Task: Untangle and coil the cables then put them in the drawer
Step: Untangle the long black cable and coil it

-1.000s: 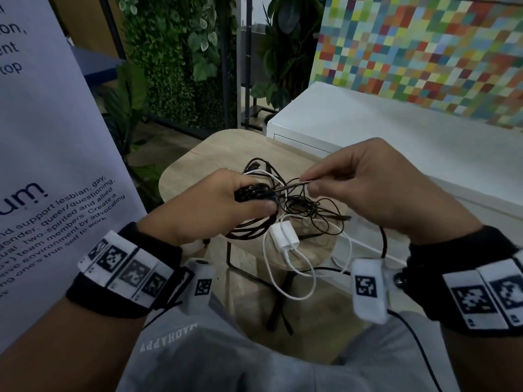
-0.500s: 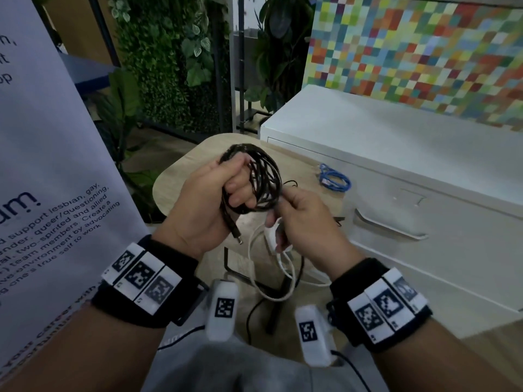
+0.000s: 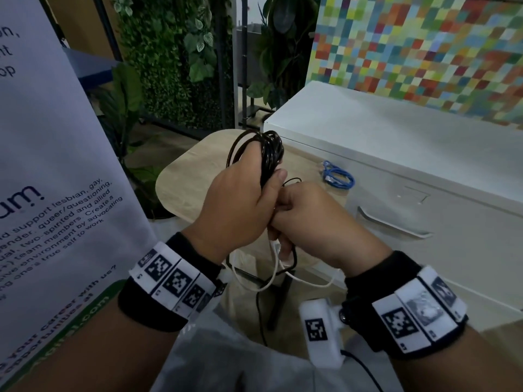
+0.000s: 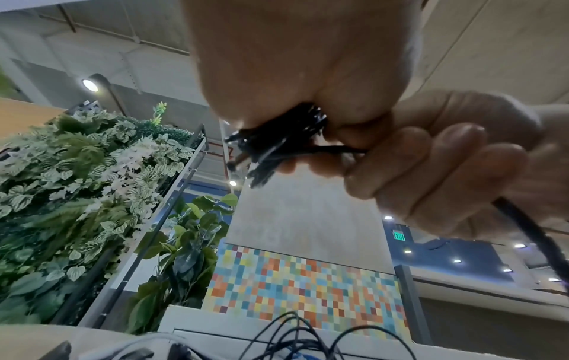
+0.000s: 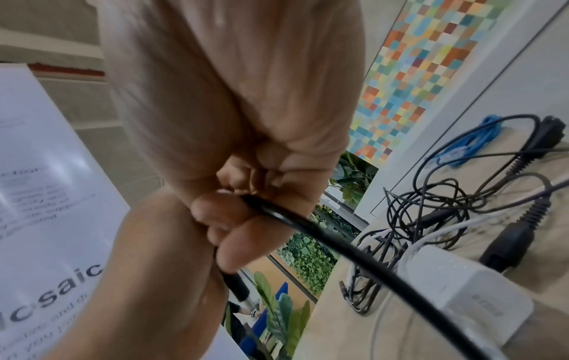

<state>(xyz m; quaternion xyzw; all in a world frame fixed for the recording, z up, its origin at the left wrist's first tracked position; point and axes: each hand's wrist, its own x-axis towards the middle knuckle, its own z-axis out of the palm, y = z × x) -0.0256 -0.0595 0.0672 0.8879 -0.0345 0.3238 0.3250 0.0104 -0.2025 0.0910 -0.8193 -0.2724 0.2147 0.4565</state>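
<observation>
My left hand (image 3: 243,205) grips a coiled black cable (image 3: 266,154) and holds it upright above the small wooden table (image 3: 181,190). My right hand (image 3: 308,219) presses against the left from the right, fingers curled round the coil's loose black tail (image 5: 307,229). The left wrist view shows the coil's strands (image 4: 277,146) bunched in my fist, with the right hand's fingers (image 4: 431,165) beside them. A white cable (image 3: 271,278) hangs below both hands. A blue cable (image 3: 336,176) lies coiled on the table by the white cabinet, whose drawer (image 3: 424,210) is closed.
A tangle of thin black cables (image 5: 431,219), a white charger block (image 5: 462,299) and black plugs (image 5: 508,243) lie on the table. A printed banner (image 3: 56,165) stands close on my left. Plants (image 3: 169,66) and a coloured tile wall (image 3: 424,52) are behind.
The coil has risen in my left hand and now stands upright. My right hand has moved up against the left and taken hold of the cable's tail.
</observation>
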